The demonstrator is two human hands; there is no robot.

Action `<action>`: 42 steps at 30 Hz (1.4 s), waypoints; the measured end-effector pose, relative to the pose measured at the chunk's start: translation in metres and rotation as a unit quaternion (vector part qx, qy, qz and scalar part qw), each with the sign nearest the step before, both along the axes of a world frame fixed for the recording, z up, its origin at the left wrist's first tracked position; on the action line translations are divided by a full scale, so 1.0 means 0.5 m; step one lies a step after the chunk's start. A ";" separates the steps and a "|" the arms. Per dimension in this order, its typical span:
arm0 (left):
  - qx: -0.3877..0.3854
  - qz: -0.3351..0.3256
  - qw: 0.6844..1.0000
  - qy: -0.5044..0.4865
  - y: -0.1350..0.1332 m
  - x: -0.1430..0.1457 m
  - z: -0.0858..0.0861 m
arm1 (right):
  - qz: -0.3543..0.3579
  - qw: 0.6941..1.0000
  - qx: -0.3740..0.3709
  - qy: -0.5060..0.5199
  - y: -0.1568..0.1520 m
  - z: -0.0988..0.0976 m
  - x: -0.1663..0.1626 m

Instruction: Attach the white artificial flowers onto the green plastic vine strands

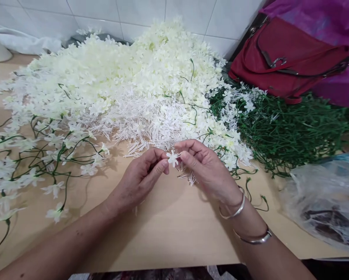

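Observation:
Between my two hands, over the front middle of the table, is a small white artificial flower. My left hand pinches it from the left, thumb against forefinger. From the right, my right hand has thumb and forefinger closed at the petals' other edge; what sits deeper in that pinch is hidden. Just beyond the hands lies a heap of thin white stamens. Behind it rises a big pile of cream-white flower heads.
Flowers on green stems spread over the left of the table. On the right are a mass of green plastic stems, a red handbag, a purple bag and a clear plastic bag. A tiled wall stands behind.

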State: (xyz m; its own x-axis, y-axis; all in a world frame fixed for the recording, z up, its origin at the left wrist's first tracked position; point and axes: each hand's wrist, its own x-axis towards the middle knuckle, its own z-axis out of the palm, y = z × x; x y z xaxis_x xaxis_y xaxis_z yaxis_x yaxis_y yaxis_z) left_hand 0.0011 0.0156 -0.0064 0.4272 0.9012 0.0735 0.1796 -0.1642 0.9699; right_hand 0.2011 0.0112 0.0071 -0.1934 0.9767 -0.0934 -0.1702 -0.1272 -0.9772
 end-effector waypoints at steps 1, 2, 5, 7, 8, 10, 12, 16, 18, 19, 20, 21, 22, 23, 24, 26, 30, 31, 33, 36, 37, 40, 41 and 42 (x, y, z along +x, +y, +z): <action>0.004 0.005 1.000 0.004 -0.001 -0.001 0.001 | -0.009 1.000 0.000 0.004 0.000 0.000 0.003; 0.005 0.008 1.000 0.005 -0.002 -0.001 0.001 | -0.013 1.000 0.003 0.004 0.000 0.000 0.006; -0.001 0.016 1.000 0.005 -0.005 -0.004 -0.002 | -0.005 1.000 0.012 -0.028 0.001 0.003 0.011; -0.002 0.020 1.000 0.008 -0.005 -0.004 -0.005 | 0.008 0.999 0.013 -0.052 0.001 0.004 0.010; 0.000 0.020 1.000 0.008 -0.005 -0.004 -0.007 | 0.011 0.998 0.010 -0.059 0.001 0.004 0.009; 0.006 0.015 1.000 0.008 -0.004 -0.003 -0.008 | 0.013 0.998 -0.001 -0.065 0.002 0.003 0.006; 0.013 0.012 1.000 0.007 -0.003 -0.001 -0.008 | 0.016 0.998 -0.009 -0.062 0.003 0.002 0.003; 0.024 0.013 0.999 0.018 -0.002 -0.001 -0.009 | 0.027 0.998 -0.013 -0.055 0.005 0.002 0.004; 0.032 0.012 0.999 0.030 -0.003 -0.002 -0.010 | 0.034 0.997 -0.012 -0.063 0.005 0.003 0.008; 0.036 0.009 0.999 0.035 -0.003 -0.003 -0.011 | 0.038 0.997 -0.011 -0.072 0.005 0.004 0.010; 0.039 0.003 0.999 0.038 -0.003 -0.004 -0.012 | 0.043 0.996 -0.011 -0.081 0.006 0.004 0.013; 0.042 -0.004 0.998 0.040 -0.004 -0.005 -0.012 | 0.049 0.995 -0.010 -0.090 0.006 0.005 0.016; 0.047 -0.011 0.998 0.041 -0.004 -0.005 -0.013 | 0.056 0.994 -0.009 -0.097 0.007 0.005 0.019; 0.052 -0.015 0.998 0.042 -0.005 -0.005 -0.013 | 0.063 0.993 -0.009 -0.101 0.007 0.004 0.022; 0.056 -0.016 0.997 0.043 -0.005 -0.004 -0.014 | 0.070 0.992 -0.009 -0.104 0.008 0.004 0.024; 0.063 -0.011 0.997 0.042 -0.006 -0.003 -0.014 | 0.079 0.991 -0.008 -0.107 0.009 0.002 0.027; 0.053 -0.011 0.998 0.041 -0.007 -0.002 -0.015 | 0.087 0.989 -0.007 -0.120 0.010 0.000 0.027; 0.048 -0.016 0.998 0.043 -0.007 -0.003 -0.016 | 0.089 0.988 -0.008 -0.126 0.010 0.001 0.027; 0.035 -0.025 0.998 0.045 -0.007 -0.006 -0.016 | 0.091 0.986 -0.010 -0.140 0.010 0.002 0.026; 0.020 -0.032 0.999 0.040 -0.009 -0.008 -0.015 | 0.092 0.984 -0.004 -0.150 0.010 0.001 0.027; 0.017 -0.033 0.999 0.037 -0.010 -0.007 -0.015 | 0.094 0.984 -0.002 -0.151 0.011 0.000 0.027; -0.001 -0.030 0.999 0.013 -0.012 0.001 -0.011 | 0.098 0.985 0.000 -0.139 0.010 -0.003 0.025; -0.015 -0.027 0.999 -0.009 -0.010 0.004 -0.009 | 0.098 0.987 0.002 -0.127 0.010 -0.004 0.024; -0.033 -0.026 0.998 -0.042 -0.008 0.005 -0.007 | 0.094 0.989 0.007 -0.111 0.009 -0.004 0.022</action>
